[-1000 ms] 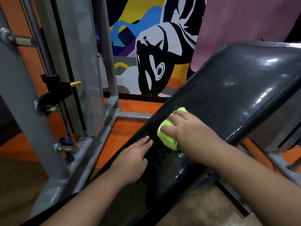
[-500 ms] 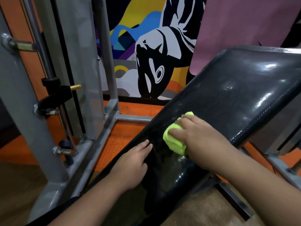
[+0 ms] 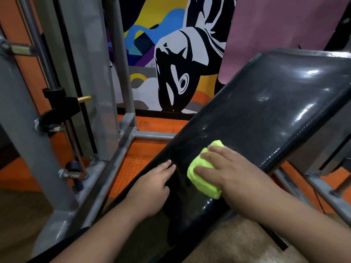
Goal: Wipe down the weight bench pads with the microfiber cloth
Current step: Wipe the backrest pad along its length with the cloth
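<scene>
A glossy black inclined bench pad (image 3: 269, 111) runs from the lower left up to the upper right. My right hand (image 3: 226, 168) presses a folded lime-green microfiber cloth (image 3: 203, 173) flat on the pad's lower part. My left hand (image 3: 152, 188) rests palm down on the pad's left edge, fingers together and apart from the cloth, holding nothing. The cloth's right side is hidden under my fingers.
A grey steel rack frame (image 3: 106, 168) with a black hook and brass pin (image 3: 83, 99) stands at left. Beneath lies orange rubber flooring (image 3: 136, 158). A colourful mural (image 3: 171, 63) and a pink mat (image 3: 275, 31) back the bench. Grey bench legs (image 3: 322, 188) show at right.
My right hand has slid the cloth slightly up and to the right along the pad. My left hand has stayed in place on the pad's edge.
</scene>
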The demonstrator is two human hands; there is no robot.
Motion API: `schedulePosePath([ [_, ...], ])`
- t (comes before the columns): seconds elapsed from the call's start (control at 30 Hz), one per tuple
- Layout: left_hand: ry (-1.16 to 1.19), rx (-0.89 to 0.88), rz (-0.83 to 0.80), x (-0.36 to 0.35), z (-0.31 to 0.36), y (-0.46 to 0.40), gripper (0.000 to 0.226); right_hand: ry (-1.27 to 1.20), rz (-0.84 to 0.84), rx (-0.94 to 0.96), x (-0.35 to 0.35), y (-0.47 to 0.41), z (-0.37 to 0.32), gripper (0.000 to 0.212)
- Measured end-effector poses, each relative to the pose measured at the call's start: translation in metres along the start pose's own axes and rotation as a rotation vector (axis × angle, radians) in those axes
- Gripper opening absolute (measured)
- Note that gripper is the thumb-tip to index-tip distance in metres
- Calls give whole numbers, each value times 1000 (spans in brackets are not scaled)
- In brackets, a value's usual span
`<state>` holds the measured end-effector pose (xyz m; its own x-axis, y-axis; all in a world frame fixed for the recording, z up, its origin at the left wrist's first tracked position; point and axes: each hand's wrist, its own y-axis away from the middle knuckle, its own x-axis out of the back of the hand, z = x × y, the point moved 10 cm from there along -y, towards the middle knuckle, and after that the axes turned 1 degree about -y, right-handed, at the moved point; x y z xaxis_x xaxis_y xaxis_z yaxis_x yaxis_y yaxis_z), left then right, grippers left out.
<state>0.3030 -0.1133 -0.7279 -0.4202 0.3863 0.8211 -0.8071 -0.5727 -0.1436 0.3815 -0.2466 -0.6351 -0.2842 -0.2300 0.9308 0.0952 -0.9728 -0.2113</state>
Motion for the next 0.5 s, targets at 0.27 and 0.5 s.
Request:
schedulePosePath([
  [0.27, -1, 11, -1, 2, -1, -1, 75, 22, 44, -42, 2, -2, -4, 58],
  [0.5, -7, 9, -5, 1, 0, -1, 75, 49, 81, -164, 14, -6, 13, 55],
])
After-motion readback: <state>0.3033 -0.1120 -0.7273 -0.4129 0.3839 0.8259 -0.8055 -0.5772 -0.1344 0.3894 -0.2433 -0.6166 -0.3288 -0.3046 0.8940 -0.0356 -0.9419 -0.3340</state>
